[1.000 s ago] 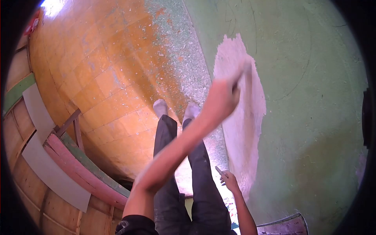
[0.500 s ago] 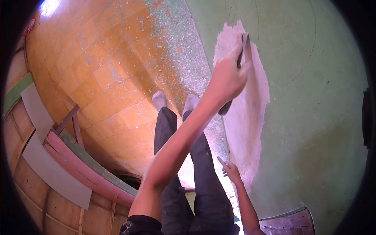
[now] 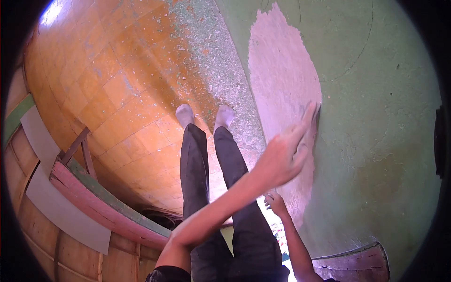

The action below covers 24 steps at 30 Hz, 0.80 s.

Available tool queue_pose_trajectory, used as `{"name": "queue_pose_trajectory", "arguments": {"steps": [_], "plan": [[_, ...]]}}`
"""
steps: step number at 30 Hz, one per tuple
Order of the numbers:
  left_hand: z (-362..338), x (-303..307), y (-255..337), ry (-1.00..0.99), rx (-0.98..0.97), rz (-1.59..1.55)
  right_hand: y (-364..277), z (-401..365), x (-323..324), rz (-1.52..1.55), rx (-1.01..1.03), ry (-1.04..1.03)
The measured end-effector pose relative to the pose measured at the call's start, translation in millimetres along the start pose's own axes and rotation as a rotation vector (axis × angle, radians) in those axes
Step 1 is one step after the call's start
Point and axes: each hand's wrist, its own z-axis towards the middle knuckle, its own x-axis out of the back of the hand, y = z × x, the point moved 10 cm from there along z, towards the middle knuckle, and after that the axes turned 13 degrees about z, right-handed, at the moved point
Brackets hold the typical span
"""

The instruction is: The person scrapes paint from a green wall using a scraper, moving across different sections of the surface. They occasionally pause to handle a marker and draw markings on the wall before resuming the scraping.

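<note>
My left hand [image 3: 286,157] reaches across my body to the wall, its fingers closed on a scraper [image 3: 318,113]. Only a dark edge of the blade shows beyond the fingertips. It lies at the right edge of a pale, stripped patch [image 3: 282,70] on the green painted wall [image 3: 366,122]. Lower down, my right hand [image 3: 277,205] is near the bottom of the patch, its fingers curled round a small, thin object that is hard to make out.
White and green flakes [image 3: 221,61] lie on the orange tiled floor [image 3: 127,94] along the wall. My feet [image 3: 224,115] stand near them. A pink and green wooden piece [image 3: 103,202] and wooden panels [image 3: 70,239] are at the left. A purple-pink wooden piece [image 3: 357,265] is at the lower right.
My left hand has moved down and to the right over the pale patch with the scraper. The view has shifted slightly, and my right hand remains low by the wall.
</note>
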Motion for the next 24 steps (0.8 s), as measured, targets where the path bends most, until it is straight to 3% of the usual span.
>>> {"name": "queue_pose_trajectory", "arguments": {"steps": [5, 6, 10, 14, 17, 20, 24], "plan": [[11, 6, 1, 0.099, -0.065, 0.067, 9, 0, 0, 0.01, 0.015, 0.011], [14, 11, 0, 0.008, 0.003, 0.101, 9, 1, -1, 0.006, 0.018, 0.005], [-14, -10, 8, 0.052, 0.021, 0.052, 1, -7, -4, 0.059, 0.041, 0.047], [19, 20, 4, 0.214, -0.076, 0.109, 20, -1, -4, 0.046, 0.006, -0.026], [52, 54, 6, 0.15, -0.1, 0.203, 24, 2, -1, 0.05, 0.022, -0.022], [24, 34, 9, 0.17, -0.118, 0.164, 32, 8, -1, 0.03, 0.004, -0.012], [47, 50, 15, 0.15, -0.079, 0.204, 21, -1, 0, 0.042, 0.006, -0.02]]}}
